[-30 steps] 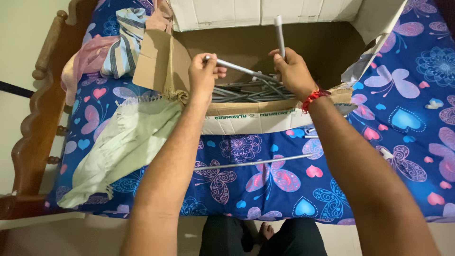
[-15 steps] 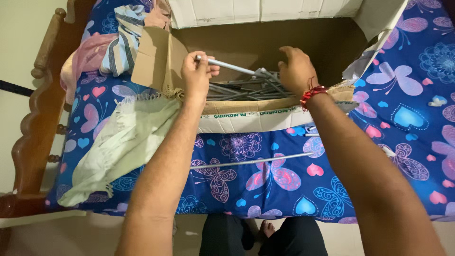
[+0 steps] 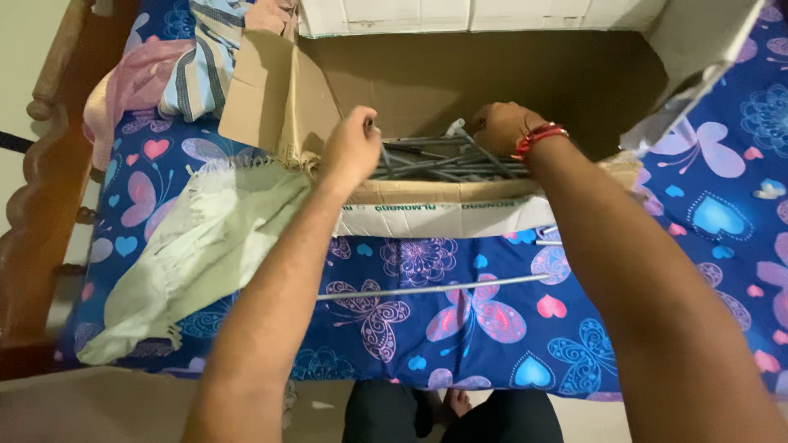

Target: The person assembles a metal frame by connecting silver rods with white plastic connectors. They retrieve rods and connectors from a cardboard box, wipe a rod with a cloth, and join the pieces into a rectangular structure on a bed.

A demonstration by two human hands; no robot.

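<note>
At the centre of the frame, slightly above the middle, both hands work inside an open cardboard box (image 3: pixel 427 82) that lies on a bed covered with a blue sheet (image 3: pixel 460 328) printed with butterflies and hearts. Left hand (image 3: pixel 351 150): positioned at the left inner end of the box, fingers curled in a clenched grip around the end of a thin grey metal rod (image 3: pixel 382 154). Right hand (image 3: pixel 502 127): positioned right of centre inside the box, knuckles up, fingers bent down onto the pile of metal rods (image 3: pixel 443 160); whether it actually grasps one cannot be told, as the fingertips are hidden. A red thread band (image 3: pixel 540 136) sits on the right wrist. The rod pile lies lengthwise along the near wall of the box, between the two hands. One separate long rod (image 3: pixel 435 288) lies apart on the sheet, below the box, running roughly left to right across the middle of the frame. A pale green cloth (image 3: pixel 197 254) is spread at the left of the frame, touching the box's left flap. Folded striped and pink fabrics (image 3: pixel 164 78) lie in the upper left. A wooden bed rail (image 3: pixel 41 189) runs down the left edge
</note>
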